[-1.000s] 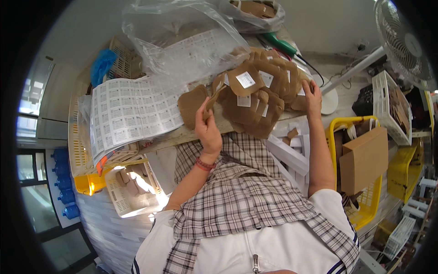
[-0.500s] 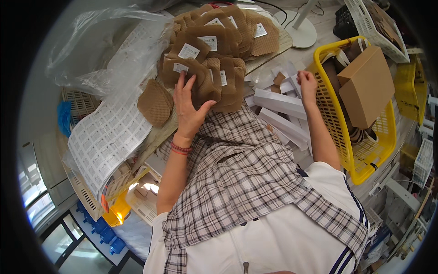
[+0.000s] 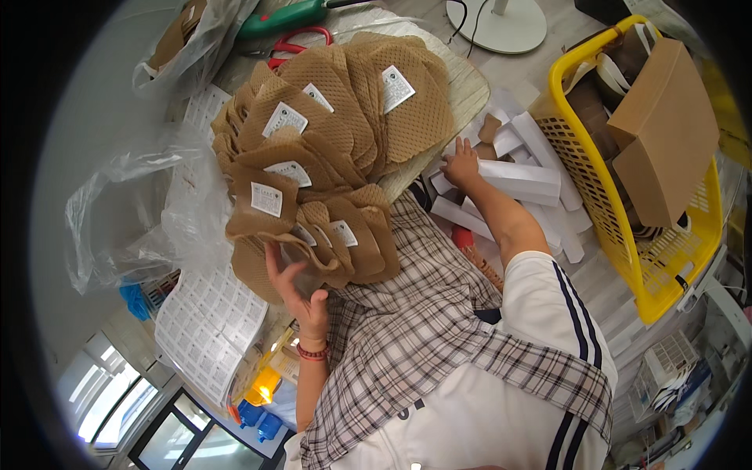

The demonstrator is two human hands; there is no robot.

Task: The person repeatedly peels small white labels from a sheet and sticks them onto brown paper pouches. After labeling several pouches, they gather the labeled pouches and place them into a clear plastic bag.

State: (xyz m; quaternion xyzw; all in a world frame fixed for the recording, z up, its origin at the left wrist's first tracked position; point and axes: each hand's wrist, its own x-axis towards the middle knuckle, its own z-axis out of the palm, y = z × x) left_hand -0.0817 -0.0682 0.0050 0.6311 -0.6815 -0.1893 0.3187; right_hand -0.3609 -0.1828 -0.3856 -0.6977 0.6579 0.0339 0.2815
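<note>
A heap of brown mesh-textured pieces [image 3: 419,117], several with white printed labels, covers the table in front of me. At the heap's near left, my left hand [image 3: 301,298] has its fingers spread. Its fingertips touch the curled lower edge of a labelled brown piece [image 3: 244,210], and part of the fingers is hidden by it. Past the table's right edge, my right hand [image 3: 464,166] is over a jumble of white paper strips or long boxes [image 3: 521,182]. Its fingers are apart, and nothing shows in them. A small brown piece [image 3: 489,129] lies among the white ones.
Red-handled scissors [image 3: 301,41] and a green tool [image 3: 282,19] lie behind the heap. Clear plastic bags [image 3: 196,196] and a label sheet [image 3: 211,329] are at the left. A yellow basket [image 3: 576,129] holding a cardboard box [image 3: 666,141] stands right, near a round white base [image 3: 501,27].
My view has shifted nearer the heap. My left hand has gone from lying on a labelled piece to that piece's lower edge. My right hand has moved left, nearer the table edge, and its fingers have spread.
</note>
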